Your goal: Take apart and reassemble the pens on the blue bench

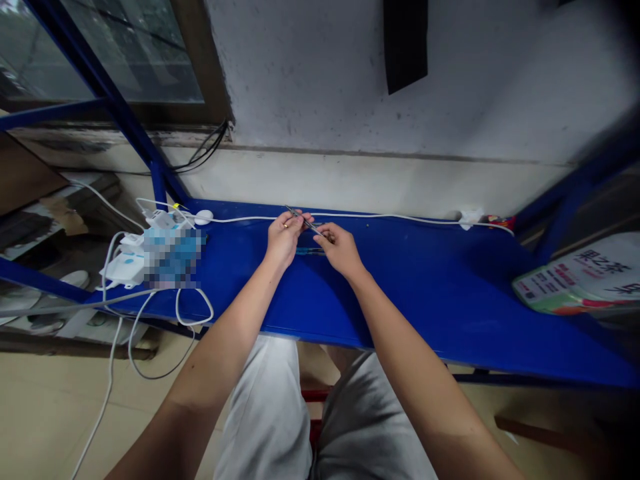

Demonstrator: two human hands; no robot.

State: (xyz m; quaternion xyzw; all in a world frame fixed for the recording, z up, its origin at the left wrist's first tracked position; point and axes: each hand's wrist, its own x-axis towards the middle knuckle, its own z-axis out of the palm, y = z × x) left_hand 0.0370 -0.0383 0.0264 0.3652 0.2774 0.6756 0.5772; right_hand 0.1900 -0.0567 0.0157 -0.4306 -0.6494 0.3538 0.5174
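Observation:
A slim grey pen [311, 226] is held slantwise above the table between both hands, its thin tip pointing up and to the left. My left hand [286, 237] is closed on its upper part, palm partly turned up, with a ring on one finger. Its lower end is pinched in the fingers of my right hand [341, 248], which hide that end. Just beneath, several thin sticks with blue parts [306, 251] lie on the blue table [400, 293], partly covered by the hands.
White power strips and chargers [127, 260] with tangled cables sit at the left end beside a blurred-out patch. One white cable [380, 215] runs along the wall edge to an adapter [471, 217]. A large printed bag [575, 280] stands at the right. Blue frame posts flank the table.

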